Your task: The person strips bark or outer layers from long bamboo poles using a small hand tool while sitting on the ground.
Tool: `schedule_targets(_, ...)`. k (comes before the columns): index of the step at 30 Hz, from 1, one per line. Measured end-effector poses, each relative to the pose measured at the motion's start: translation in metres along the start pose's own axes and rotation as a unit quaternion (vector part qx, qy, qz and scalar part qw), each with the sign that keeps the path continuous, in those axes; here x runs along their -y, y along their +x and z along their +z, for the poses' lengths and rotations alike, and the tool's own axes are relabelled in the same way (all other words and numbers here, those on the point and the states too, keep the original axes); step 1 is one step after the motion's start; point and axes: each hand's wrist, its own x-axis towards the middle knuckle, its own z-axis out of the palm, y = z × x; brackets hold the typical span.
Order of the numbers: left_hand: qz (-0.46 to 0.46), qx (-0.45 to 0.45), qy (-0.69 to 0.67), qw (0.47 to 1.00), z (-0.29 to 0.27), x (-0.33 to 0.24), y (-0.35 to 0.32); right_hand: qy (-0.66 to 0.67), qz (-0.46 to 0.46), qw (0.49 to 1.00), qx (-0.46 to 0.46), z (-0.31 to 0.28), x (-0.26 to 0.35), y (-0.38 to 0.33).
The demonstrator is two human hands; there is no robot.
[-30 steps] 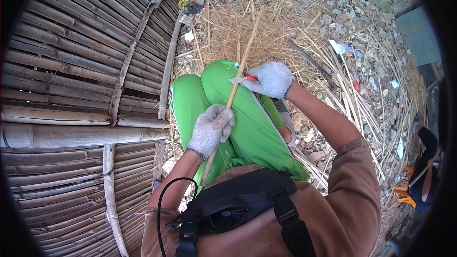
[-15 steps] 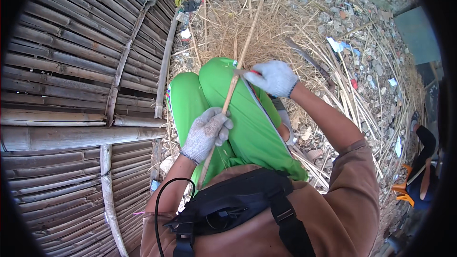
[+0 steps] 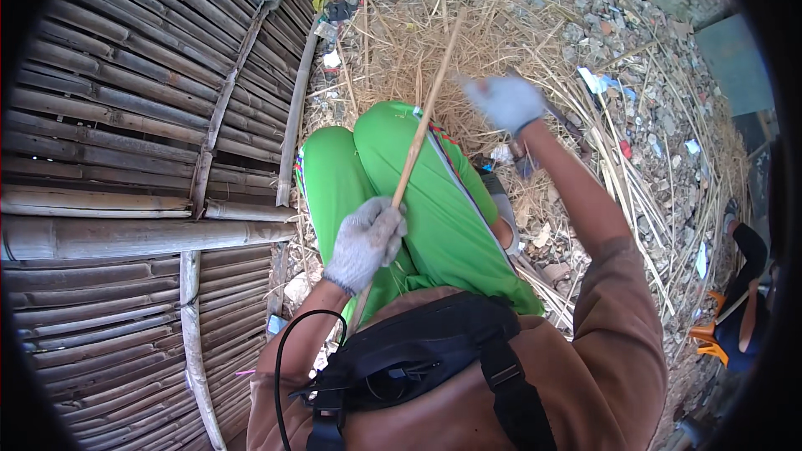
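A long, thin bamboo strip (image 3: 428,122) slants from my waist across my green-trousered knees (image 3: 388,129) and out over the straw. My gloved left hand (image 3: 368,242) is closed around its lower part. Beyond the right knee and to the right of the strip is my gloved right hand (image 3: 506,103), raised and smeared by motion. It appears closed on a small knife (image 3: 464,82), whose blade shows only as a faint grey blur at the fingertips. Knife and strip are apart.
A bamboo-slat wall (image 3: 117,117) stands close on my left. Dry shavings (image 3: 401,50) cover the ground ahead, with cut strips (image 3: 622,188) and a dark stick (image 3: 568,127) to the right. At far right another person (image 3: 748,317) sits by an orange chair (image 3: 710,338).
My right hand has swung away from the strip, up and to the right, taking the knife off it. My left hand keeps its hold, nearly in place.
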Motion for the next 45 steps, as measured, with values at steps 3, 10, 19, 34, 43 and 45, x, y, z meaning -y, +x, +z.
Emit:
schedule_targets(3,-0.032,0.022,-0.008,0.999,-0.016,0.004,-0.019,-0.008,0.131,0.991,0.021,-0.058,-0.062,0.008)
schedule_targets(10,0.021,0.009,0.018,1.0,-0.003,0.005,0.008,0.088,-0.081,0.992,0.033,-0.038,0.057,-0.058)
schedule_targets(19,0.03,-0.009,0.137,0.99,0.004,-0.002,0.004,0.036,-0.107,0.986,0.122,-0.036,0.084,-0.057)
schedule_targets(34,0.164,-0.135,0.035,0.977,0.007,0.004,0.045,0.843,0.112,0.52,-0.086,-0.018,0.108,-0.066)
schedule_targets(43,0.162,-0.136,0.051,0.976,0.009,0.015,0.047,0.835,0.089,0.543,-0.026,0.023,0.116,-0.087)
schedule_targets(45,0.159,-0.11,0.052,0.98,0.008,0.013,0.043,0.838,0.08,0.539,-0.031,0.025,0.116,-0.088)
